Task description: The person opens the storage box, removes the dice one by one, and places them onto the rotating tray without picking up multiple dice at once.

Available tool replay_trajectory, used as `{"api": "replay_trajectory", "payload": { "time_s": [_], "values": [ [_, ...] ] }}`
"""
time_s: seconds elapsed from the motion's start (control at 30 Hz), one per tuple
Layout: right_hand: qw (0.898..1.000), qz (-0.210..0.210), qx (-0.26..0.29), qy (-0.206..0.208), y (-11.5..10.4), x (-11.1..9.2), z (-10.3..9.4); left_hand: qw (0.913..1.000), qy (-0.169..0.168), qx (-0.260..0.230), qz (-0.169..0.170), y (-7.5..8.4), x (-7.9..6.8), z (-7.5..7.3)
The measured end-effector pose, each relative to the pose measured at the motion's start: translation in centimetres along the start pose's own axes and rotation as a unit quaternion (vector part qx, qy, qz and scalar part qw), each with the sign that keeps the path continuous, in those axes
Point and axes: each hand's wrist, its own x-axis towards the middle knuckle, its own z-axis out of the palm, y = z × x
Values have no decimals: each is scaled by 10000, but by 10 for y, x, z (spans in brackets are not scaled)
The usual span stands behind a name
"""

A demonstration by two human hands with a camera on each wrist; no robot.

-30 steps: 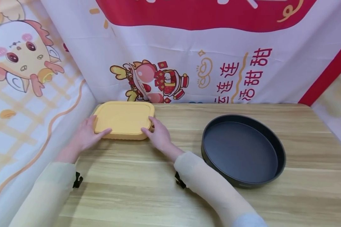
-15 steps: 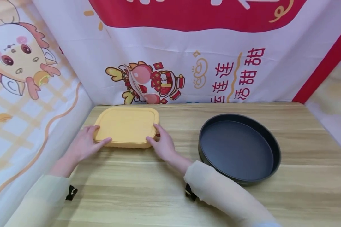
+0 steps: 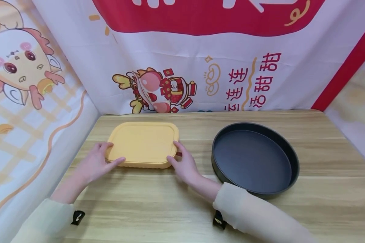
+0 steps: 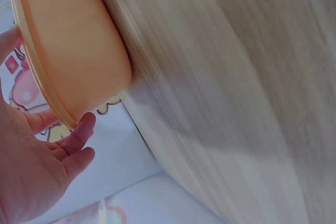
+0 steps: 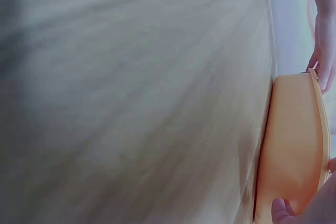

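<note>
A yellow rectangular lidded box point(image 3: 143, 143) with rounded corners lies flat on the wooden table, left of the middle. My left hand point(image 3: 94, 165) grips its left end, thumb on the near corner and fingers along the side. At the opposite end, my right hand point(image 3: 187, 166) holds the near right corner between thumb and fingers. In the left wrist view, fingertips sit at the rim of the box point(image 4: 73, 40), whose smooth side wall is in sight. The right wrist view shows both hands on the box point(image 5: 294, 135), its base at the tabletop.
A large round black pan point(image 3: 253, 160) stands on the right of the table point(image 3: 146, 209), close to the right forearm. Behind hangs a white and red printed cloth point(image 3: 176, 44); another patterned cloth point(image 3: 27, 135) borders the table on the left.
Both hands have brought the yellow box nearer to me and a little to the right, away from the back edge. The pan stays put while the head view shifts slightly.
</note>
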Motion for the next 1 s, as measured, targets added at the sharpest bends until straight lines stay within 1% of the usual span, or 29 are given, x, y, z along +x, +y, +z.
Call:
{"api": "replay_trajectory", "payload": {
  "time_s": [0.23,0.37,0.6,0.73,0.93,1.0],
  "values": [
    [9999,-22,5,-129,7,-14,-16,9999,22,143,-72,13,-10,3],
    [9995,-212,89,-197,13,-20,-24,9999,9,140,-3,19,-14,5],
    [9986,-302,331,-282,18,-27,-38,9997,141,80,197,24,-20,12],
    [9986,-331,315,-273,18,-31,-45,9993,196,90,298,28,-21,14],
    [9992,-347,86,-189,21,-34,-53,9987,293,-31,410,34,-24,15],
    [9993,-311,125,-194,22,-35,-55,9986,300,-72,428,36,-26,16]
  ]
}}
